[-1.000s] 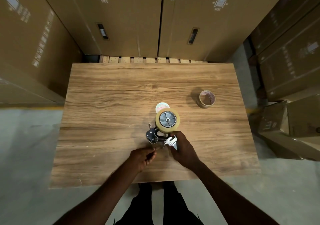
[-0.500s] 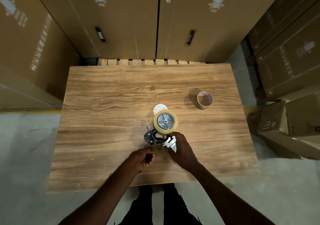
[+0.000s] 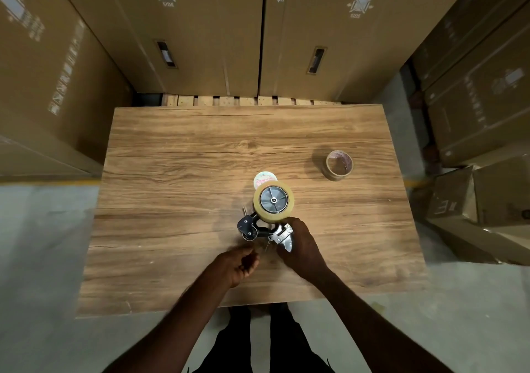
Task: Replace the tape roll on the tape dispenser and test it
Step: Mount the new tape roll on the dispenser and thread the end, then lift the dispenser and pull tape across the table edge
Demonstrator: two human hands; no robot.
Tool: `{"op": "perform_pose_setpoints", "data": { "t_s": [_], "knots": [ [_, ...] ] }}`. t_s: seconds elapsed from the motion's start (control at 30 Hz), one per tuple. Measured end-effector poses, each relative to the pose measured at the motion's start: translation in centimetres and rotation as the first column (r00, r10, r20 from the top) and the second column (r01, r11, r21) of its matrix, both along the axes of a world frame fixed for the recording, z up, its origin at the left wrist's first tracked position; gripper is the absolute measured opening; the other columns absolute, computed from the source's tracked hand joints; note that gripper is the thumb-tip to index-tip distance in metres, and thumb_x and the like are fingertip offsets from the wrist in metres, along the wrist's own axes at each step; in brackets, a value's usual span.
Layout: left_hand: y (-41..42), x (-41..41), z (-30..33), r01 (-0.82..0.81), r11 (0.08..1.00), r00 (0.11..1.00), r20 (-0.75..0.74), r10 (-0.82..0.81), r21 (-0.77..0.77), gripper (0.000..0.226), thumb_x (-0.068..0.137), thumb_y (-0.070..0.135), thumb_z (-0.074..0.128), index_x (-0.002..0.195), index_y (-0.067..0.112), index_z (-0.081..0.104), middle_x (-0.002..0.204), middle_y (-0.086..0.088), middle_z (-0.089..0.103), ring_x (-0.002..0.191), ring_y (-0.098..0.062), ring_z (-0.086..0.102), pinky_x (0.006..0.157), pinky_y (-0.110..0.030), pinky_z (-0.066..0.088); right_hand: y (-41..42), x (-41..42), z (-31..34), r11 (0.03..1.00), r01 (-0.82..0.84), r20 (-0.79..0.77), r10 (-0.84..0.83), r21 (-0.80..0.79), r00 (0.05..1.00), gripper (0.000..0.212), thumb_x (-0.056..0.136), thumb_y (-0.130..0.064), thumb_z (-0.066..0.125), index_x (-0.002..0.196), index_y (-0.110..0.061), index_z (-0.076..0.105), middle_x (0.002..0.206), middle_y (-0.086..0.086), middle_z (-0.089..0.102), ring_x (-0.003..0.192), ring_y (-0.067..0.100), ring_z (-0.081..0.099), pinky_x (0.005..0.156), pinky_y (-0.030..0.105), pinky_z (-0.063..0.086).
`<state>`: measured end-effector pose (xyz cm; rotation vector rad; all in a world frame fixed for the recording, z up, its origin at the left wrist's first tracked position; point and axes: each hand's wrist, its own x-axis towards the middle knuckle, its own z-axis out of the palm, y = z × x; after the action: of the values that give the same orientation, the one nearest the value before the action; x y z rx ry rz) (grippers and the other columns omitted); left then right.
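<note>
While the tape dispenser point(image 3: 265, 229) lies on its side near the middle of the wooden table point(image 3: 172, 200), the right hand point(image 3: 301, 246) wraps closed around its handle, fingers curled over the metal bracket end. A full roll of tan tape point(image 3: 274, 199) sits mounted on the dispenser's grey hub, flat face up toward the camera. Left hand point(image 3: 238, 263) is just in front of the black roller end, fingers pinched together; whether a tape end is caught between them, I cannot tell, it is too fine to see. Just behind the mounted roll, touching its far edge, lies a pale round label or disc point(image 3: 264, 178). Well off to the right on the table stands the empty cardboard core point(image 3: 339, 165), apart from everything else. Tall cardboard boxes point(image 3: 200, 28) ring the table
</note>
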<state>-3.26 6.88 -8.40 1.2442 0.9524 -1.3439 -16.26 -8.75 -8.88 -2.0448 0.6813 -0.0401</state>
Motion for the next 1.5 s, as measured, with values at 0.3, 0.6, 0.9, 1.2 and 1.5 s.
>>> {"op": "perform_pose_setpoints", "data": {
  "t_s": [0.3,0.6,0.9,1.2,1.5],
  "knots": [
    [-0.9,0.6,0.0,0.04,0.999,0.998,-0.043,-0.04,0.012,0.025,0.096,-0.006,0.053,0.072,-0.008,0.056,0.041,-0.014,0.06,0.028,-0.018,0.058,0.029,-0.022,0.048,-1.0,1.7,-1.0,0.948,0.26,-0.457,-0.151,0.186,0.877,0.084,0.05,-0.055,0.101,0.106,-0.011,0.057,0.082,0.006,0.079,0.066,0.02,0.073,0.059,0.029,0.054],
    [-0.5,2.8,1.1,0.184,0.981,0.972,-0.137,-0.192,-0.066,0.021,0.096,-0.001,0.055,0.077,-0.009,0.061,0.051,-0.016,0.064,0.037,-0.021,0.063,0.037,-0.021,0.051,-1.0,0.7,1.1,0.76,0.346,-0.4,-0.124,0.55,0.908,0.019,0.082,-0.011,0.085,0.075,0.0,0.071,0.063,0.019,0.063,0.05,0.024,0.056,0.051,0.035,0.046],
    [-2.6,6.0,7.8,0.263,0.959,0.963,-0.026,-0.268,-0.107,0.031,0.093,-0.003,0.058,0.064,-0.007,0.07,0.056,-0.013,0.069,0.037,-0.014,0.062,0.04,-0.018,0.052,-1.6,-1.5,6.9,0.817,0.403,-0.205,-0.348,0.412,0.915,0.042,0.052,-0.04,0.098,0.078,-0.013,0.078,0.064,0.02,0.073,0.049,0.025,0.057,0.046,0.034,0.046],
    [-4.6,4.7,13.4,0.357,0.92,0.934,0.048,-0.354,-0.161,0.019,0.089,-0.002,0.066,0.071,0.0,0.064,0.054,-0.009,0.067,0.039,-0.012,0.063,0.042,-0.017,0.053,-2.0,-1.8,9.1,0.849,0.497,-0.12,-0.483,0.181,0.868,0.061,0.051,-0.081,0.088,0.086,-0.032,0.082,0.074,-0.012,0.081,0.059,0.002,0.069,0.063,0.037,0.064],
    [-4.8,5.3,16.2,0.432,0.889,0.902,0.091,-0.423,-0.154,0.016,0.089,-0.002,0.066,0.073,0.0,0.063,0.057,-0.009,0.067,0.042,-0.012,0.064,0.042,-0.018,0.054,-1.7,-2.3,10.4,0.829,0.512,-0.037,-0.518,0.223,0.855,0.058,0.05,-0.065,0.098,0.09,-0.028,0.082,0.086,-0.013,0.083,0.085,0.005,0.079,0.082,0.045,0.065]
  ]
}}
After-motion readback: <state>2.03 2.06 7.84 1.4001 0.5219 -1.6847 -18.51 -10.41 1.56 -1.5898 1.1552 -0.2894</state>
